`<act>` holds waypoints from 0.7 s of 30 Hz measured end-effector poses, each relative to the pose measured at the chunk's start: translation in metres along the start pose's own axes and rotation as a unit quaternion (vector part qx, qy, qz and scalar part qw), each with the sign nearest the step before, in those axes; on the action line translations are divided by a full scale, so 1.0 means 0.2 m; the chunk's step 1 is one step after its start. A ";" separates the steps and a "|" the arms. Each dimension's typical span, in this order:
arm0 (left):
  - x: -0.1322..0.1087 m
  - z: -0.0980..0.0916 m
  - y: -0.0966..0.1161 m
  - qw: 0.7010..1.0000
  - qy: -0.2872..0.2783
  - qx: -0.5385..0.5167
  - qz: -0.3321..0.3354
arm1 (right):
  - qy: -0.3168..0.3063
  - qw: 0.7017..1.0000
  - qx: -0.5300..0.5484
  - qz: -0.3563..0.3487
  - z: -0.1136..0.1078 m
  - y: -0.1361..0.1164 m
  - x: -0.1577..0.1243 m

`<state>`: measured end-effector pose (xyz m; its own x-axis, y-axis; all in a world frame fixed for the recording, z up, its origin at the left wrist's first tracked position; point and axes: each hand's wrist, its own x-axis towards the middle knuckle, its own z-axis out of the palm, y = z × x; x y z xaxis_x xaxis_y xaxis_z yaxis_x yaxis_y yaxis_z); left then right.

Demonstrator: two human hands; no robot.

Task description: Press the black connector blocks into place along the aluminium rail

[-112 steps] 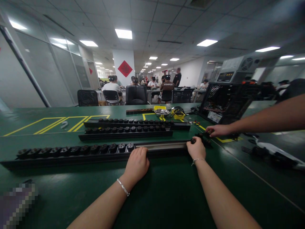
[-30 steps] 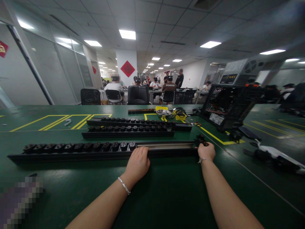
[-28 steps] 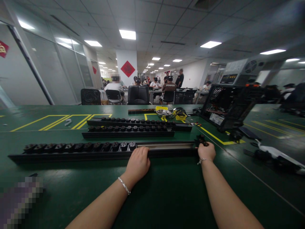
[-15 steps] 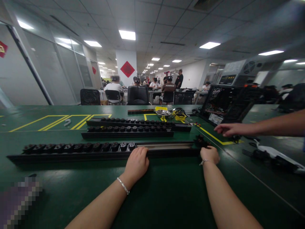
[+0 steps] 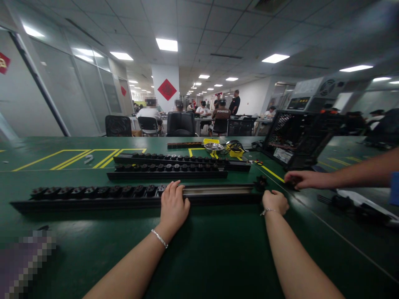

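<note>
The near socket rail (image 5: 93, 203) lies across the green table (image 5: 218, 257), with open tabletop in front; its right half is a bare channel (image 5: 218, 190). The left hand (image 5: 173, 205) lies flat — fingers slack over the last socket. The right hand (image 5: 274, 201) sits clenched at the rail's right end — a co-worker's hand (image 5: 301, 179) is near.

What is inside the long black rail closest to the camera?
In the rail, black socket modules fill the left part, up to the left hand. Right of that hand the channel is bare metal. What lies under the hand is covered.
</note>
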<state>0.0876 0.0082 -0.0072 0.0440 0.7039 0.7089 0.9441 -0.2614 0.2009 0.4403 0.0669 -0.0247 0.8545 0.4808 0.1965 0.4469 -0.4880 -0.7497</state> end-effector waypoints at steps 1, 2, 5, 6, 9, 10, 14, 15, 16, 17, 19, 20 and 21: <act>0.00 0.01 0.00 1.000 -0.005 -0.001 -0.004 | 0.013 1.000 0.006 -0.013 0.00 -0.01 -0.01; 0.00 0.01 -0.01 1.000 -0.009 -0.001 -0.006 | 0.030 0.999 0.016 -0.032 -0.01 -0.03 -0.02; 0.00 0.02 -0.01 1.000 -0.011 -0.002 -0.007 | 0.131 0.972 0.083 -0.176 -0.02 -0.09 -0.09; 0.00 0.02 -0.01 1.000 -0.009 -0.003 -0.006 | 0.155 0.955 0.101 -0.233 -0.03 -0.12 -0.11; 0.00 0.02 -0.01 1.000 -0.005 -0.008 -0.002 | 0.151 0.912 0.119 -0.362 -0.04 -0.18 -0.21; 0.00 0.02 -0.01 1.000 -0.004 -0.009 0.001 | 0.137 0.901 0.119 -0.395 -0.04 -0.20 -0.24; 0.00 0.03 -0.02 1.000 0.005 -0.017 0.019 | 0.030 0.863 0.088 -0.496 -0.01 -0.25 -0.37; 0.00 0.03 -0.02 0.999 0.006 -0.020 0.026 | 0.003 0.858 0.072 -0.508 0.00 -0.26 -0.40; 0.00 0.03 -0.02 0.999 0.007 -0.022 0.032 | -0.024 0.855 0.053 -0.516 0.00 -0.26 -0.42; 0.00 0.03 -0.02 0.999 0.007 -0.023 0.036 | -0.051 0.850 0.031 -0.523 0.01 -0.27 -0.44; 0.00 0.03 -0.01 0.999 0.013 -0.019 0.039 | -0.104 0.840 -0.016 -0.532 0.01 -0.28 -0.47; 0.00 0.03 -0.01 0.999 0.017 -0.013 0.033 | -0.127 0.835 -0.034 -0.534 0.00 -0.28 -0.48; 0.00 0.03 0.00 1.000 0.019 -0.005 0.022 | -0.144 0.832 -0.048 -0.534 -0.01 -0.29 -0.48</act>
<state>0.0887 0.0119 -0.0117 0.0735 0.6653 0.7429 0.9383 -0.2986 0.1745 0.3332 0.0478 0.0000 -0.1365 0.8253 0.5480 0.9411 0.2808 -0.1885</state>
